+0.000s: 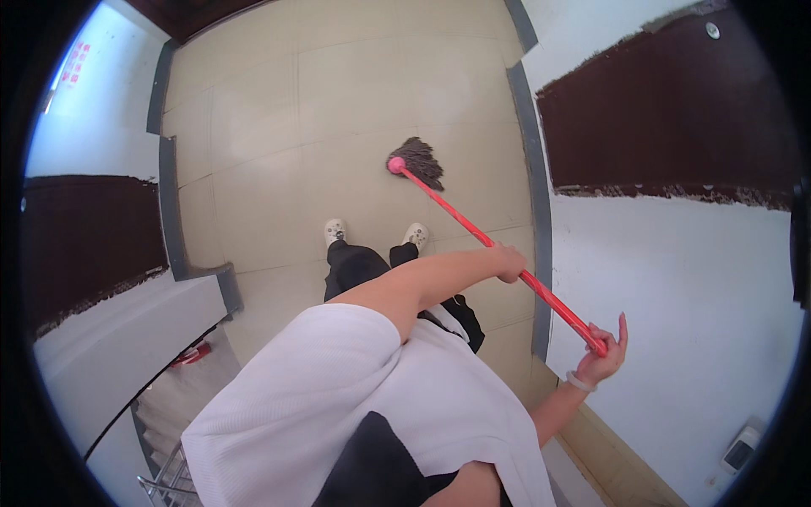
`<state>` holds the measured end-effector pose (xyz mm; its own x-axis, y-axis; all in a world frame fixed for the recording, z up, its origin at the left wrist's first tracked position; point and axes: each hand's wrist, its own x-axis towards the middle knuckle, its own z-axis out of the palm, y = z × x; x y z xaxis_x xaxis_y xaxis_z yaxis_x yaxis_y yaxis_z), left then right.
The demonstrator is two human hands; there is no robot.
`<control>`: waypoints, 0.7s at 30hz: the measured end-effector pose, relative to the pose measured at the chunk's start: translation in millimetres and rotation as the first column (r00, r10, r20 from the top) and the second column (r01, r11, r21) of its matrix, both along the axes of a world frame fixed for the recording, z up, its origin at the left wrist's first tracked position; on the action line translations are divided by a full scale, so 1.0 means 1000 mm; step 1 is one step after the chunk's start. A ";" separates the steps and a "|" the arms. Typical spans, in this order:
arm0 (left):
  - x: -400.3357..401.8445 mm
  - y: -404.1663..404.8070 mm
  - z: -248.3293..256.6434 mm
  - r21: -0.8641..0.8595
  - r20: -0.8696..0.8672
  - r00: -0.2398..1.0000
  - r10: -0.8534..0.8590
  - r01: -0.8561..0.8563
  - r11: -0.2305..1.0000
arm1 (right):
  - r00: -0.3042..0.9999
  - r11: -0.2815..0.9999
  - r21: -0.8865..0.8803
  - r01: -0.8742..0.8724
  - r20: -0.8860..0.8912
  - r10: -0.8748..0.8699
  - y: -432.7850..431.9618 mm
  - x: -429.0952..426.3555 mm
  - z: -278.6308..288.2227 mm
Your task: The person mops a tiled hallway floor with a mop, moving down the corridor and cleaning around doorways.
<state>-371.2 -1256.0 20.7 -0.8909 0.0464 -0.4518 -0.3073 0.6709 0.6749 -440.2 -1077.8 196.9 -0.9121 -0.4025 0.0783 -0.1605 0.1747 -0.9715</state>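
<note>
A string mop with a red handle point(456, 217) slants across the view from upper left to lower right. Its dark grey-brown mop head point(419, 160) rests on the tiled floor, spread to the right of a pink round socket point(396, 165). My left hand point(509, 262), its arm reaching across my body, grips the handle about midway. At the handle's upper end, my right hand point(602, 357) holds the tip, with one finger sticking out. A pale bracelet point(581, 381) circles the right wrist.
Grey baseboards point(533, 190) edge the beige tile floor point(253, 209) on both sides. Dark brown doors point(665, 127) stand in the white walls. Stairs point(168, 405) descend at lower left, beside a metal rack point(170, 480). A small wall-mounted device point(740, 449) is at lower right.
</note>
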 end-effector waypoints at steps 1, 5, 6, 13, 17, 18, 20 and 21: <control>0.019 -0.012 -0.004 -0.024 0.023 0.998 0.057 -0.056 0.998 | 0.998 0.999 -0.017 -0.050 0.026 0.051 -0.017 0.010 -0.006; 0.103 -0.069 -0.038 -0.048 0.084 0.938 0.337 -0.334 0.941 | 0.953 0.958 -0.105 -0.266 0.120 0.278 -0.091 0.058 -0.037; 0.126 -0.086 -0.043 -0.052 0.103 0.922 0.374 -0.371 0.927 | 0.935 0.942 -0.120 -0.314 0.135 0.329 -0.108 0.074 -0.045; 0.348 -0.184 -0.097 -0.285 0.214 0.661 0.719 -0.662 0.694 | 0.536 0.560 -0.242 -0.792 0.161 0.828 -0.230 0.234 -0.124; 0.492 -0.202 -0.125 -0.430 0.231 0.471 0.851 -0.735 0.524 | 0.119 0.128 -0.123 -0.984 0.079 0.990 -0.278 0.352 -0.137; 0.526 -0.196 -0.134 -0.477 0.203 0.433 0.878 -0.739 0.475 | 0.001 -0.001 -0.078 -0.997 -0.037 0.999 -0.287 0.379 -0.136; 0.580 -0.180 -0.133 -0.479 0.091 0.265 0.960 -0.834 0.276 | -0.192 -0.198 -0.015 -0.980 -0.173 0.966 -0.298 0.425 -0.131; 0.596 -0.172 -0.127 -0.440 0.075 0.203 0.976 -0.872 0.215 | -0.267 -0.275 -0.010 -0.961 -0.204 0.942 -0.301 0.444 -0.129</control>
